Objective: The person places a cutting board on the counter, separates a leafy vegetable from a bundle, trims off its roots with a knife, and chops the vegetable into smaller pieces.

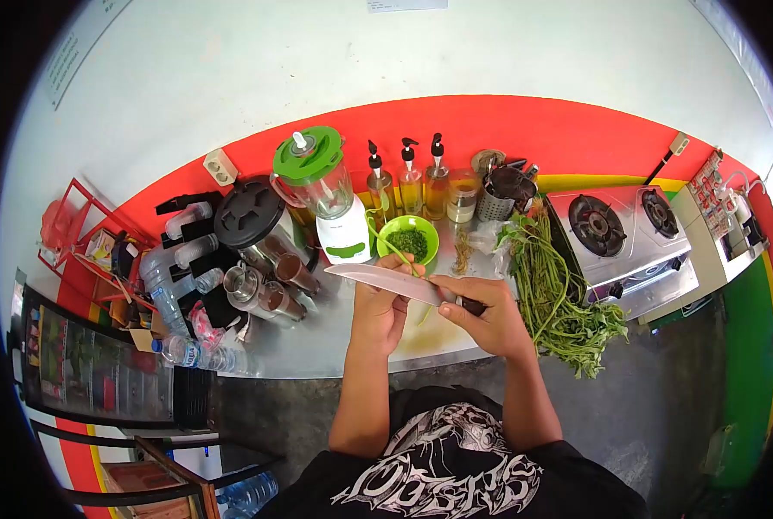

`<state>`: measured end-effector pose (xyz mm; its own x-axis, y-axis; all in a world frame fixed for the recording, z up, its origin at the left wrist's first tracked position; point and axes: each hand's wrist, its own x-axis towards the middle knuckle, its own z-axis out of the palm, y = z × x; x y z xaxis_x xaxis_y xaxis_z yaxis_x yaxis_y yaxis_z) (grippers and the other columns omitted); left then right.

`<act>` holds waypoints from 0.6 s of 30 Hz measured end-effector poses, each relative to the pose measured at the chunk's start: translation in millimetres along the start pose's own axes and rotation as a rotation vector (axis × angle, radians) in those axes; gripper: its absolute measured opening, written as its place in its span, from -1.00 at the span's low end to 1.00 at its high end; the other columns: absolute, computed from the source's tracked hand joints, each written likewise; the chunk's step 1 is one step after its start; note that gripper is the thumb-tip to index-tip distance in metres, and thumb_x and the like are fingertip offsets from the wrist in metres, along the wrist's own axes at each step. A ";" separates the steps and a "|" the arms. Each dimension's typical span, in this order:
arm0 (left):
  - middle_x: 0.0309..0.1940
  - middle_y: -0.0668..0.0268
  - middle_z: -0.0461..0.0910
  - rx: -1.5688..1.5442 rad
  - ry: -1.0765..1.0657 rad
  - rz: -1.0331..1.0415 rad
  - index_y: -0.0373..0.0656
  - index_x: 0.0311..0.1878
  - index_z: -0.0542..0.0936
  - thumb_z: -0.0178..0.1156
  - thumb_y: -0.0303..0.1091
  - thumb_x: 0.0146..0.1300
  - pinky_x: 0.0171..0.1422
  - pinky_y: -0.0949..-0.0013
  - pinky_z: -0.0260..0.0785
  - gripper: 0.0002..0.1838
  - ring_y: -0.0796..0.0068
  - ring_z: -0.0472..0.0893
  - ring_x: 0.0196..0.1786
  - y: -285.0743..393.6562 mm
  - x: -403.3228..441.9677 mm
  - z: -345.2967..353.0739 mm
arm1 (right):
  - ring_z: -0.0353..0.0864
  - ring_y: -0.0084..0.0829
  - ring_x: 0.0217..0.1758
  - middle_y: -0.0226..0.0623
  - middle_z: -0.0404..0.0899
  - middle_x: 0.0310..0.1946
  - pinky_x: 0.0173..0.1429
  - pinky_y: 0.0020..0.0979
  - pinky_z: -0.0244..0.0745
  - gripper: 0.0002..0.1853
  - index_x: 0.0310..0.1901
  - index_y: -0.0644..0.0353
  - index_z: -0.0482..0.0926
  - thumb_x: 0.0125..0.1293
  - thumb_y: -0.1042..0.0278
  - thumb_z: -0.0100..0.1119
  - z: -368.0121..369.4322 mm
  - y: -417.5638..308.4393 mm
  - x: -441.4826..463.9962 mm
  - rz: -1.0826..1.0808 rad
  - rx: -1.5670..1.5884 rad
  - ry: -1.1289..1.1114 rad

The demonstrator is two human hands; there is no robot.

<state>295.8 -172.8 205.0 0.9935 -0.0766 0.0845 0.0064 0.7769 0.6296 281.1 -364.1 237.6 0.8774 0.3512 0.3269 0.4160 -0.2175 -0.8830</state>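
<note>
Cutting seems under way, your right hand (483, 313) with fingers clamped round the kitchen knife (382, 278), your left hand (378, 318) pinching the green stem (393, 249) by the lime-green bowl (433, 233), so the next stroke needs fingertips clear.

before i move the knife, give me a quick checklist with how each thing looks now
1. Knife handle firmly in the right hand: ok, the fingers wrap around it.
2. Stem held: ok, it is in the fingers of the left hand.
3. Left hand clear of the blade: not ok, the blade crosses right in front of it.
4. Bowl upright and near: ok, just beyond the blade, with chopped greens inside.
5. Stove off: cannot tell, no flame or knob setting is clear.
</note>
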 end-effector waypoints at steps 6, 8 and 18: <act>-0.15 0.16 0.72 -0.027 -0.022 0.005 -0.31 0.09 0.57 0.31 -0.44 0.34 0.03 0.41 0.58 -0.70 0.44 0.72 -0.14 2.1 2.9 -0.5 | 0.30 -0.66 -0.50 -0.37 0.54 -0.42 -0.41 -0.52 0.21 -0.58 0.20 0.23 0.65 0.30 0.37 0.37 19.8 10.2 -3.7 -0.050 0.081 0.098; -0.14 0.16 0.72 -0.029 -0.044 0.008 -0.32 0.10 0.57 0.33 -0.44 0.33 0.01 0.44 0.58 -0.68 0.46 0.73 -0.14 1.2 3.6 -3.5 | 0.33 -0.65 -0.46 -0.36 0.54 -0.41 -0.37 -0.51 0.24 -0.57 0.21 0.28 0.63 0.34 0.32 0.33 25.3 14.8 -5.9 -0.052 0.103 0.109; -0.12 0.18 0.73 -0.024 -0.080 0.018 -0.24 0.03 0.60 0.26 -0.44 0.40 0.03 0.48 0.51 -0.81 0.53 0.69 -0.13 5.6 5.7 -1.5 | 0.32 -0.69 -0.44 -0.48 0.49 -0.43 -0.35 -0.57 0.26 -0.60 0.31 0.29 0.54 0.51 0.36 0.12 51.8 28.5 -15.2 0.075 0.416 0.134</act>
<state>301.7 -168.0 207.8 0.9813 -0.1113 0.1573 -0.0077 0.7931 0.6090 267.2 -328.4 190.0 0.9360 0.2213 0.2736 0.2428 0.1568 -0.9573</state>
